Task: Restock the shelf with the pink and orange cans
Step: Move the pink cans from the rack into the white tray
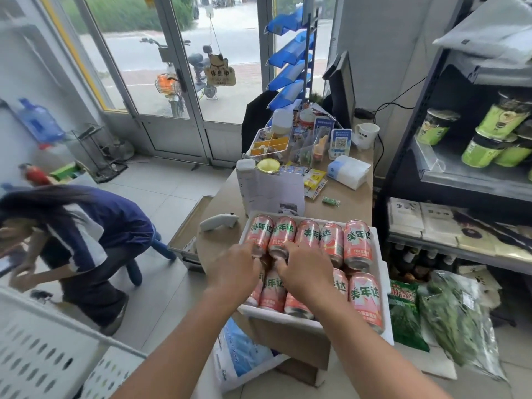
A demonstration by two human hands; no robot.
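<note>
head | pink and orange cans (334,246) lie in rows in white tray (385,283) on tabletop (345,208); shelf (460,180) right of tray | step (judged): lift one can per hand; wrap each body fully, raise clear of neighbours | left hand (236,263) curls on tray's far-left can (257,234), right hand (302,272) on next can (283,234); forearms stretched over tray's near edge, palms down

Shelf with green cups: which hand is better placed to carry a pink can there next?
Right, probably. The shelf stands on the person's right; the right hand, on the cans, is nearer it; the left hand would cross over.
</note>
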